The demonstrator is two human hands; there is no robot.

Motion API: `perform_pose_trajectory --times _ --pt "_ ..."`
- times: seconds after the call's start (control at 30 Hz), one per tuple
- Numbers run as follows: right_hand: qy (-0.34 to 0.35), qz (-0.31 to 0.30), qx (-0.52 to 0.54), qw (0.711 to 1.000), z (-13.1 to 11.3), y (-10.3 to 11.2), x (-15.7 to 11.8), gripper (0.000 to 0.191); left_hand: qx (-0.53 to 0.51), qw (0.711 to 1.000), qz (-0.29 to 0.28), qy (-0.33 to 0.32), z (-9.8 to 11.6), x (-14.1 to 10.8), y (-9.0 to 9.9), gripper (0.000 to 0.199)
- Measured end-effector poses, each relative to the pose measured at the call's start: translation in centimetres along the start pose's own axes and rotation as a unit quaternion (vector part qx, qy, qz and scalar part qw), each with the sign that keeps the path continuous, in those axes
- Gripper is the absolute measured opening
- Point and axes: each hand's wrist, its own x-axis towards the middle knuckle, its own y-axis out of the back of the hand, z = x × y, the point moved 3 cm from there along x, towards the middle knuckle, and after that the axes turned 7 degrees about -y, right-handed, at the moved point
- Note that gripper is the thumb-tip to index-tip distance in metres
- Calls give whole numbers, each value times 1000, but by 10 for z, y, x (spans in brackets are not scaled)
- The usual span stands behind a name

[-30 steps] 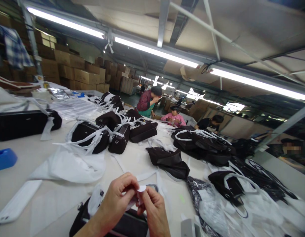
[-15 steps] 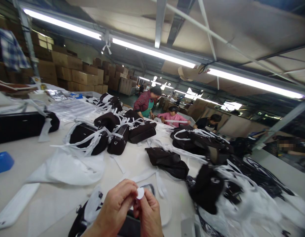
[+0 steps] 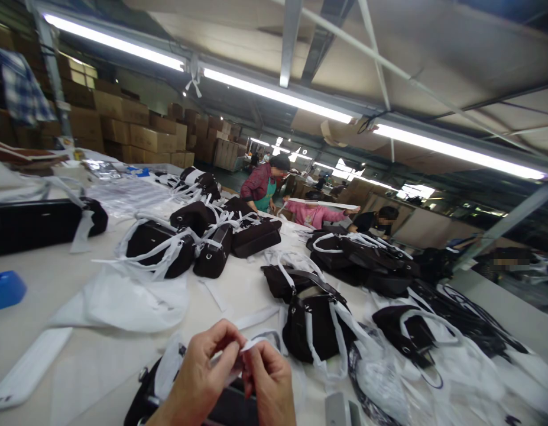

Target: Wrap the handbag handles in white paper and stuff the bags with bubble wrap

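Low in the centre, my left hand (image 3: 205, 370) and my right hand (image 3: 271, 373) meet at the fingertips. Both are closed in a pinch on a small, thin white piece (image 3: 251, 343), which looks like paper or tissue. Beneath them lies a black handbag (image 3: 145, 387), largely covered by my hands, with white wrapping (image 3: 169, 373) around its left end. Just right of my right hand stands another black handbag (image 3: 315, 328), its handles wrapped in white.
Several black bags (image 3: 256, 236) cover the white table (image 3: 167, 349). White sheeting (image 3: 127, 302), a white oblong object (image 3: 29, 370) and a blue tape dispenser (image 3: 5, 290) lie at left. Plastic wrap (image 3: 380, 373) is at right. Across the table, a person in pink (image 3: 315, 214) stretches a white strip.
The white piece, round-looking before, now shows as a narrow strip between my fingers. A blurred black bag at right has come to rest nearer my right hand. The person in pink has spread their arms.
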Motion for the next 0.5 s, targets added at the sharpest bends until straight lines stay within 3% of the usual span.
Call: perform_pose_trajectory --times 0.17,0.33,0.5 --pt "0 27 7 1000 -9 -4 -8 52 -44 997 39 48 -9 3 0 22" --pt "-23 -9 1 1000 -3 1 -3 56 10 999 -7 32 -7 8 -1 16" --pt "-47 -45 -23 998 -3 8 0 55 -91 992 -46 77 -3 10 -1 14"
